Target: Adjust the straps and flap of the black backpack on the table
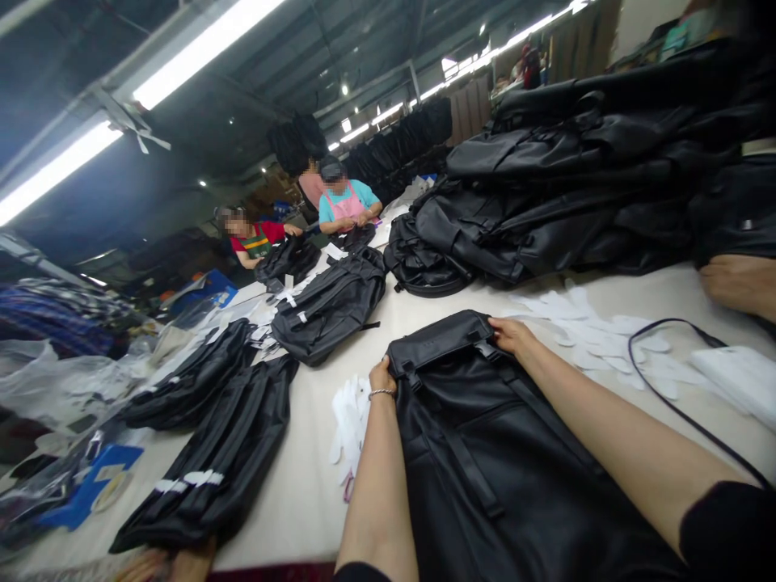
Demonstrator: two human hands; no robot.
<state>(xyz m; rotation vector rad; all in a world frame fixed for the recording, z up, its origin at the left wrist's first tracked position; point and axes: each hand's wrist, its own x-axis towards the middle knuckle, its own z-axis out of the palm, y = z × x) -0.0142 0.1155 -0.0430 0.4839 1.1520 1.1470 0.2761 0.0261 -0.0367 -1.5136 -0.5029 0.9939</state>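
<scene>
A black backpack (461,428) lies flat on the pale table in front of me, its top flap away from me and its straps and buckles facing up. My left hand (381,377) grips the left corner of the flap; a chain bracelet is on that wrist. At the flap's right corner, my right hand (509,333) is closed on the edge, fingers partly hidden beneath it. Thin white slips (350,424) lie beside my left forearm. More white pieces (582,331) are scattered to the right of my right hand.
Black bags (546,202) are piled high at the back right. Other backpacks (224,453) lie along the left side, with a co-worker's hands (170,562) at the nearest. A black cord (643,364) curves across the right. Co-workers (348,202) handle bags at the far end.
</scene>
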